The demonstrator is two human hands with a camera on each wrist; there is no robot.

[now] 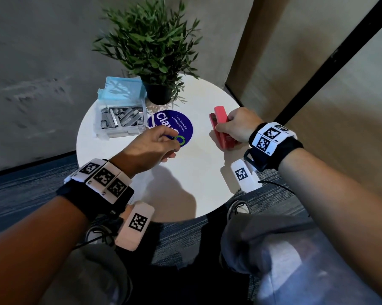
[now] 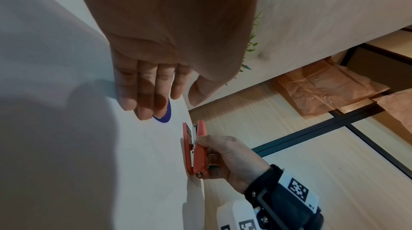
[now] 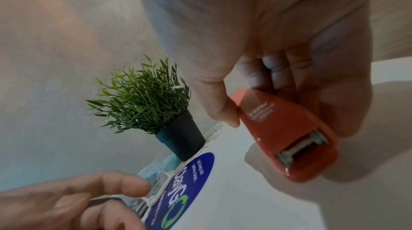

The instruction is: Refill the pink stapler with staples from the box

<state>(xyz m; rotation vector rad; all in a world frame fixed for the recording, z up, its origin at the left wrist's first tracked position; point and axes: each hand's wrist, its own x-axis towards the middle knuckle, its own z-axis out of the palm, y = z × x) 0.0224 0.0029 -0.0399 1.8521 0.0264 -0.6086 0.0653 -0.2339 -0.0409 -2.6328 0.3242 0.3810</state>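
Observation:
The pink stapler (image 1: pixel 221 122) lies at the right edge of the round white table (image 1: pixel 185 186), its top arm raised off the base. My right hand (image 1: pixel 225 126) grips that top arm, thumb on one side and fingers on the other, as the right wrist view shows (image 3: pixel 247 92). The metal staple channel (image 2: pixel 194 137) shows between arm and base. The clear staple box (image 1: pixel 121 121) stands open at the back left, full of staple strips. My left hand (image 1: pixel 173 148) hovers over the blue sticker between box and stapler, fingers relaxed; I see nothing in them (image 2: pixel 169 96).
A potted plant (image 1: pixel 154 51) stands at the back of the table, next to the box's blue lid (image 1: pixel 121 89). A round blue sticker (image 1: pixel 182 122) is stuck on the tabletop. My knees and a shoe are under the near edge.

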